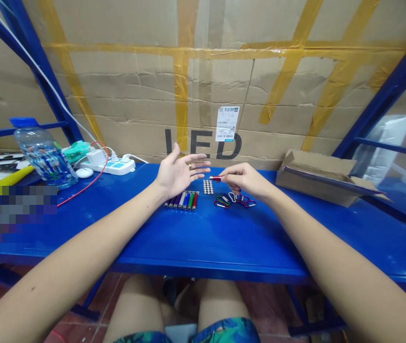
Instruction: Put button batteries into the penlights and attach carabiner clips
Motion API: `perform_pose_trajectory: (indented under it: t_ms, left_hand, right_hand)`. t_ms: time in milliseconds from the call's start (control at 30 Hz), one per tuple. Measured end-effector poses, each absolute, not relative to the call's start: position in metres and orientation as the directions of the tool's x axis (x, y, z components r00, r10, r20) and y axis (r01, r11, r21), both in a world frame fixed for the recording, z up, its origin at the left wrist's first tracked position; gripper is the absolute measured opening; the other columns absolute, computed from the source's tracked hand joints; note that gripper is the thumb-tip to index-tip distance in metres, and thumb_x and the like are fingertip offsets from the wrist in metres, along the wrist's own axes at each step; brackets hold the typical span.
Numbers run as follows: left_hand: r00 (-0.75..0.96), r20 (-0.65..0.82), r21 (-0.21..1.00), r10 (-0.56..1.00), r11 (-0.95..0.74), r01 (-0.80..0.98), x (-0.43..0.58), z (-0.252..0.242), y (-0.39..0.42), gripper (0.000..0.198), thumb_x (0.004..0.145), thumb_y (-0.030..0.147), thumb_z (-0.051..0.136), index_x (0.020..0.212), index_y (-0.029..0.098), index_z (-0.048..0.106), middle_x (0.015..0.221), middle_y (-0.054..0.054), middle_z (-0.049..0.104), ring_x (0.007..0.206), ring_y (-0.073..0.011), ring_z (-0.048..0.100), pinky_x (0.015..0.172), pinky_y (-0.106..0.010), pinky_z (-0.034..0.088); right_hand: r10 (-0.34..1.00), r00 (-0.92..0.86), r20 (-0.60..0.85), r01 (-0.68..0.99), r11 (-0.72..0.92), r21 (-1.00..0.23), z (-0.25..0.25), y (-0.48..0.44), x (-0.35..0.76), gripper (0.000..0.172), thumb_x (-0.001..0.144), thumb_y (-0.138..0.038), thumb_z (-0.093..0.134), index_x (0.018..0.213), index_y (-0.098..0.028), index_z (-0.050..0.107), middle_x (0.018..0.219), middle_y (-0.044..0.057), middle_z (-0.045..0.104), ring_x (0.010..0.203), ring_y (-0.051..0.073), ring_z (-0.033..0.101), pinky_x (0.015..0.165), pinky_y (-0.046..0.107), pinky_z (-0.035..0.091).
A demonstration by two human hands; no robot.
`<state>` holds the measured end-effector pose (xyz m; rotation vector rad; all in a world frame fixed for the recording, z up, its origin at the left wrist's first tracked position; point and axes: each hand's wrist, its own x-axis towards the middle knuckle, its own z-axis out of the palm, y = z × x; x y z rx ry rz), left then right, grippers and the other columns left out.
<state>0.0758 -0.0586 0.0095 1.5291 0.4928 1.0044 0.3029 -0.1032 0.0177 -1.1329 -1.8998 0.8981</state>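
From the head view, the person's left hand (176,174) hung open above the blue metal desk (224,238), palm up, its grip spread wide, with a ring (190,166) on one finger. The right hand (243,181) had its grip pressed together, thumb and fingers pinching a short red metal tube (216,178). The tube's long axis ran nearly level across the view, its silver end pointing toward the left hand's fingertips, with a small gap between them. The right hand was clearly the nearer. Just below the tube lay a block of small silver cylinders (208,186), possibly button cells. To their left stood a neat row of coloured mini torches (182,200), beneath the left hand; to their right, under the right hand, lay a loose cluster of coloured carabiners (233,199). Farther left sat a white power strip (108,166) and a water bottle (44,157); an open cardboard box (313,178) sat at right.
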Motion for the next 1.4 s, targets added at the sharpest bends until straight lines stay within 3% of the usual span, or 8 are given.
perform_pose_trajectory:
  t_ms: [167,567,1400]
  left_hand:
    - [0.536,0.34,0.94,0.773,-0.264,-0.215,0.0758,0.0099,-0.0583,0.082,0.083,0.081,0.031,0.122,0.017,0.067,0.127,-0.017,0.067,0.121,-0.0351,0.06,0.095,-0.05,0.051]
    - [0.554,0.231,0.909,0.8,0.026,-0.417,0.0781,0.0108,-0.0598,0.079,0.087,0.077,0.032,0.109,0.011,0.07,0.115,-0.018,0.071,0.115,-0.0319,0.063,0.096,-0.043,0.049]
    - [0.563,0.225,0.914,0.795,0.028,-0.405,0.078,0.01,-0.0594,0.077,0.089,0.075,0.03,0.108,0.012,0.07,0.114,-0.018,0.071,0.112,-0.0311,0.065,0.092,-0.041,0.051]
  right_hand:
    - [0.913,-0.335,0.232,0.402,0.361,-0.841,0.0186,-0.1041,0.3025,0.016,0.077,-0.029,0.06,0.076,-0.016,0.07,0.046,-0.005,0.046,0.04,0.01,0.042,0.046,0.028,0.035]
    - [0.92,-0.303,0.249,0.411,0.362,-0.837,0.0166,-0.1017,0.3025,0.02,0.076,-0.031,0.062,0.08,-0.014,0.071,0.043,-0.005,0.048,0.039,0.01,0.042,0.046,0.026,0.034]
    - [0.942,-0.179,0.285,0.426,0.335,-0.84,0.0209,-0.1077,0.2962,0.02,0.075,-0.032,0.059,0.07,-0.014,0.067,0.041,-0.006,0.044,0.037,0.009,0.041,0.042,0.026,0.032]
